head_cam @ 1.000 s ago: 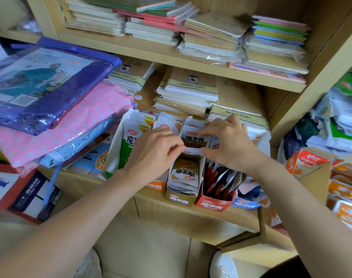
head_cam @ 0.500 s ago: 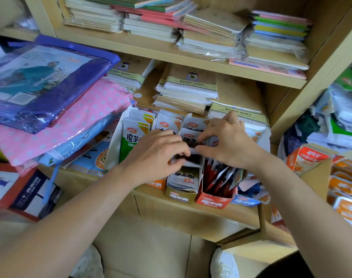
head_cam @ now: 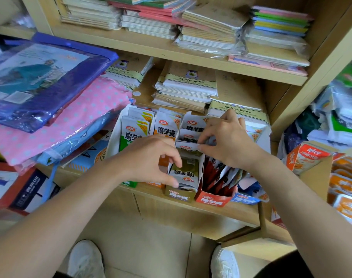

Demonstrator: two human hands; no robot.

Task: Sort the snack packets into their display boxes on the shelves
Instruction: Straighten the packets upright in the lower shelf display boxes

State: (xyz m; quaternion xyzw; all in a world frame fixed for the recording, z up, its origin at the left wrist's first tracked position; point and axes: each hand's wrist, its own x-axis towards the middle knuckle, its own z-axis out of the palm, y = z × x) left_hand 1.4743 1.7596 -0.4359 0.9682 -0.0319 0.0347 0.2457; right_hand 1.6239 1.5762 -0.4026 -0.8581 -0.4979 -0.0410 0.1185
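Several narrow display boxes stand side by side on the lower shelf: a green one (head_cam: 129, 184), an olive one (head_cam: 179, 194), a red one (head_cam: 213, 198) and a blue one (head_cam: 244, 198), each stuffed with white snack packets. My left hand (head_cam: 149, 159) pinches the front packets (head_cam: 183, 173) in the olive box between thumb and fingers. My right hand (head_cam: 229, 141) grips the top edge of the upright packets (head_cam: 188, 146) further back in the same box. The packets in the red box (head_cam: 221, 177) lean untidily.
Bagged pink and blue goods (head_cam: 50, 109) overhang the shelf at left. Stacks of notebooks (head_cam: 187, 89) lie behind the boxes and on the shelf above. An orange snack carton (head_cam: 305, 155) and orange packets (head_cam: 345, 183) sit at right. My white shoes (head_cam: 84, 259) stand on the floor below.
Both hands have slid toward the front of the olive box. My left hand dropped from the upper packets to the front ones; my right hand stays on the back packets.
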